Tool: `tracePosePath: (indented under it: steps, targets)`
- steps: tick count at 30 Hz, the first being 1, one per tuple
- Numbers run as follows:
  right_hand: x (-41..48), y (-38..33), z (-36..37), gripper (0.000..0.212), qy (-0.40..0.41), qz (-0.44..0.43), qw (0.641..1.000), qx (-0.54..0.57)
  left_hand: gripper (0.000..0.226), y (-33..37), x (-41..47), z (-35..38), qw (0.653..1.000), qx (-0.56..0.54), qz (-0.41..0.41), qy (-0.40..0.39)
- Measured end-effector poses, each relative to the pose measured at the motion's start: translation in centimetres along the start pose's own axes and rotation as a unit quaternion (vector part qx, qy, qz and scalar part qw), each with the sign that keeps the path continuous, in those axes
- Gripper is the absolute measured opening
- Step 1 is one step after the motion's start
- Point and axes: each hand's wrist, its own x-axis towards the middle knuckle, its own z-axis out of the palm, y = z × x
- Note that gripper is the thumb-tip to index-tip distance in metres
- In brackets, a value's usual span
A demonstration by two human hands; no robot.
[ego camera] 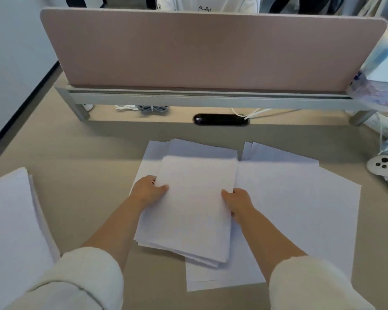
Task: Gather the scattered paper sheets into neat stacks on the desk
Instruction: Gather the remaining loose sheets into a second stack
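A bundle of white paper sheets (195, 209) is held over the middle of the beige desk (81, 157). My left hand (147, 190) grips its left edge, thumb on top. My right hand (239, 199) grips its right edge the same way. The bundle's lower edges are fanned and uneven. Beneath and around it lie loose white sheets (296, 202), spread to the right and toward the front edge. A separate stack of white paper (11, 222) rests at the desk's left side.
A pink divider panel (211, 52) on a grey rail closes off the back of the desk. A black cable port (221, 119) sits below it. A white controller (384, 171) and cables lie at the right edge.
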Motion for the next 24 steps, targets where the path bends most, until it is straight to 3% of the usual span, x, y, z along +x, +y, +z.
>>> tracePosePath:
  steps: [2,6,8,10,13,14,17,19,24]
  targets:
    - [-0.4,-0.4,0.0,0.020,0.035,-0.041,0.997,-0.053,0.033,-0.4,0.3,-0.1,0.998,-0.056,-0.025,0.008]
    - [-0.8,-0.8,-0.1,0.021,0.047,-0.121,0.991,0.017,0.036,-1.3,1.0,-1.0,0.980,-0.195,0.027,0.018]
    - [-0.6,-0.9,0.5,0.020,0.076,-0.094,0.992,-0.024,0.031,-1.6,1.4,-1.1,0.990,-0.129,0.032,0.037]
    - [-0.7,-1.3,1.3,0.012,0.105,-0.073,0.989,-0.079,0.032,-2.1,1.9,-0.9,0.997,0.012,0.009,0.070]
    - [-0.8,-2.2,2.0,0.014,0.141,-0.062,0.981,-0.116,0.045,-2.7,2.0,-1.0,0.985,0.132,-0.040,0.101]
    - [-0.8,-2.5,2.1,0.011,0.137,-0.054,0.984,-0.104,0.049,-2.8,2.0,-1.1,0.986,0.123,-0.057,0.102]
    - [-0.7,-3.0,2.3,0.033,0.110,-0.044,0.993,-0.025,0.051,-2.6,2.0,-1.4,0.988,0.076,-0.082,0.106]
    - [-0.8,-3.3,2.6,0.037,0.081,-0.036,0.996,0.013,0.048,-2.7,2.2,-1.6,0.989,0.064,-0.084,0.102]
    - [-1.1,-4.0,3.6,0.014,0.050,-0.026,0.994,0.093,0.043,-4.0,2.8,-1.9,0.992,0.030,-0.073,0.100]
